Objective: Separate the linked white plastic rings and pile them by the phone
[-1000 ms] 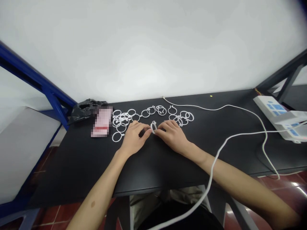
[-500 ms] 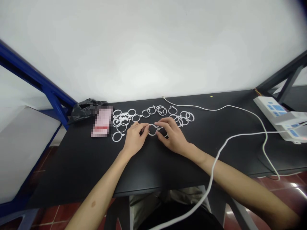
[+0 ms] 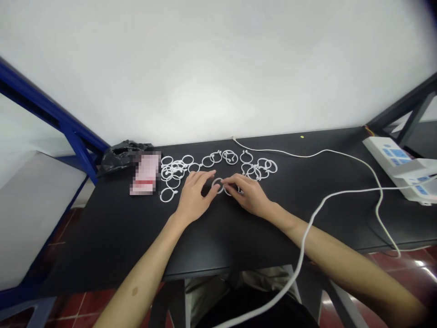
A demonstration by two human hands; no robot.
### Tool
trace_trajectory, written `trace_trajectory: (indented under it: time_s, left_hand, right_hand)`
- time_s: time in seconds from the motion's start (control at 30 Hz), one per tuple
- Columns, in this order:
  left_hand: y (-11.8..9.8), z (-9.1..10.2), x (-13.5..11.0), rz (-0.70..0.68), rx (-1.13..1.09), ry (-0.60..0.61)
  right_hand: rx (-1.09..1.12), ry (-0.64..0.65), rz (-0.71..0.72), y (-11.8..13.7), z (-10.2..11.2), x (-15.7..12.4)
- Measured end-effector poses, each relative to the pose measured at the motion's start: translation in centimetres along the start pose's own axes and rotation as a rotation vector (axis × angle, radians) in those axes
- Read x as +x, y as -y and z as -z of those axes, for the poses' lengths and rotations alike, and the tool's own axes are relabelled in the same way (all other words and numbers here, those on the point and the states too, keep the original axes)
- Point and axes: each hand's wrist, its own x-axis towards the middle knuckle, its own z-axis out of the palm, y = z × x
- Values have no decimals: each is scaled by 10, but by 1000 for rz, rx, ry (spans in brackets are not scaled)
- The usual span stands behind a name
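A white plastic ring [image 3: 215, 190] lies between my two hands over the black table. My right hand [image 3: 251, 193] is closed, thumb and forefinger pinching this ring at its right side. My left hand [image 3: 194, 193] is open, its thumb close to the ring's left edge and its fingers stretched out above it; whether the thumb touches the ring I cannot tell. Another white ring [image 3: 228, 193] shows partly under my right fingers. A loose pile of white rings [image 3: 173, 181] lies left of my left hand, and several more rings [image 3: 256, 176] lie beyond my right hand.
A pixelated pink packet [image 3: 147, 171] and a black plastic bag [image 3: 118, 157] are at the table's left back. A white cable [image 3: 309, 223] crosses over my right forearm. At the right stands a white device with blue labels [image 3: 392, 159]. A wall rises behind the table.
My left hand has let go of the ring, and its fingers have spread apart. My right fingers have closed together on the ring's right side.
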Motion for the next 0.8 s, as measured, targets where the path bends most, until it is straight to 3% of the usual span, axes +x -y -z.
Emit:
trace_trajectory:
  time_s: [0.23, 0.43, 0.6, 0.8]
  left_hand:
    - [0, -2, -3, -143, 37, 128]
    - [3, -1, 0, -157, 86, 76]
    - [23, 8, 6, -7, 381, -75]
    - [38, 17, 5, 186, 576, -124]
  right_hand:
    - [10, 36, 31, -1, 0, -1]
    - [-23, 59, -6, 1, -2, 1]
    - [-282, 111, -9, -9, -1, 26]
    - [-489, 232, 3, -42, -15, 77]
